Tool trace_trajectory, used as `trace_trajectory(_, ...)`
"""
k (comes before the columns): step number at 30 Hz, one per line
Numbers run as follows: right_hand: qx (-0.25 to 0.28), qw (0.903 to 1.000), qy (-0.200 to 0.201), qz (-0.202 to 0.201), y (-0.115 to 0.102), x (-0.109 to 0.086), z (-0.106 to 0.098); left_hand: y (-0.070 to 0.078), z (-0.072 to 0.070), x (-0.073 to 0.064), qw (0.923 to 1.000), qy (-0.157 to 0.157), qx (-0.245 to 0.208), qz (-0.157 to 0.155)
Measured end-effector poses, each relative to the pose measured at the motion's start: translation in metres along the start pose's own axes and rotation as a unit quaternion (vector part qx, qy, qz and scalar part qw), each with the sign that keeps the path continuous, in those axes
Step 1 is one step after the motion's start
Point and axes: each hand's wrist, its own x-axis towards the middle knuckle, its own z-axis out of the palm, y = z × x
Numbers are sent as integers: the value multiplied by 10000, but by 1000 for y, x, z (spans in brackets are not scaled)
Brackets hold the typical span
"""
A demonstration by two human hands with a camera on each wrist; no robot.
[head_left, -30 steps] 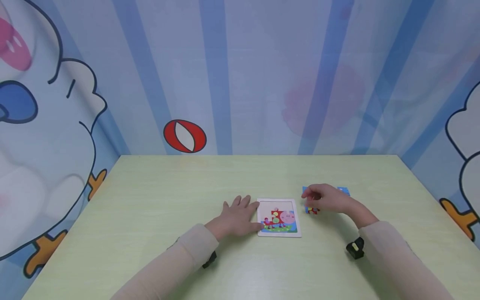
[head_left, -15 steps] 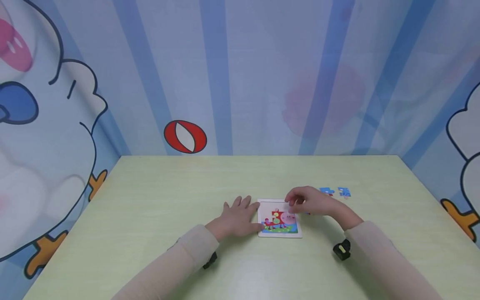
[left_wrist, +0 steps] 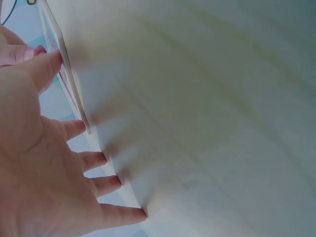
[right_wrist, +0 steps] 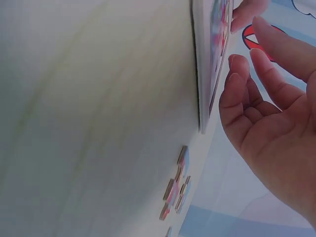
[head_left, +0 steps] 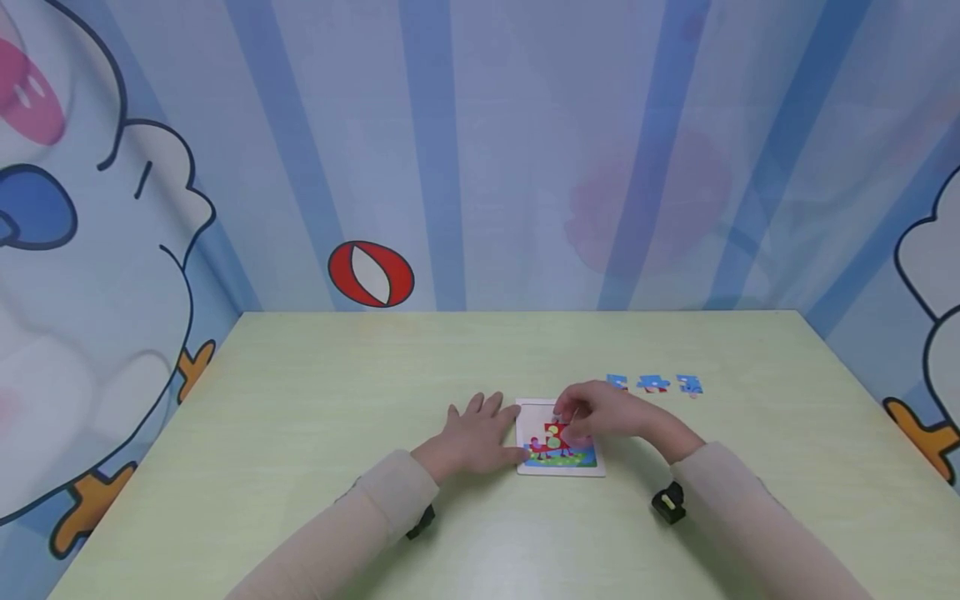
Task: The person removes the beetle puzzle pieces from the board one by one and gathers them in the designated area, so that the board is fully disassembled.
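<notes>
A white-framed jigsaw board (head_left: 530, 412) lies on the table with its lower part filled by a picture of a pink pig in red. At its left edge rests my left hand (head_left: 478, 433), fingers spread, with thumb and index touching the frame; the left wrist view shows this hand (left_wrist: 54, 148) from the palm side. Over the board's upper right my right hand (head_left: 603, 410) pinches a small puzzle piece (head_left: 557, 417), mostly hidden by the fingers. From the right wrist, the hand (right_wrist: 276, 108) is beside the board (right_wrist: 201, 74) with its other fingers curled; the piece is not discernible there.
Blue puzzle pieces (head_left: 653, 383) lie in a row right of the board, behind the right forearm. The right wrist view shows another piece (right_wrist: 170, 195) nearer. A patterned curtain (head_left: 510, 167) rises behind the pale table (head_left: 360, 358).
My right hand has moved left from the loose pieces to above the board, uncovering the row of blue pieces. My left hand has stayed at the board's left edge.
</notes>
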Motion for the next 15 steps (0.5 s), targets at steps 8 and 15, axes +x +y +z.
trace_trajectory(8, 157, 9998, -102, 66, 1, 2, 5, 0, 0, 0, 10000, -14, -16, -12)
trace_trajectory(15, -205, 9997, -28, 113, -2, 5, 9, -1, 2, 2, 10000, 4, 4, -11)
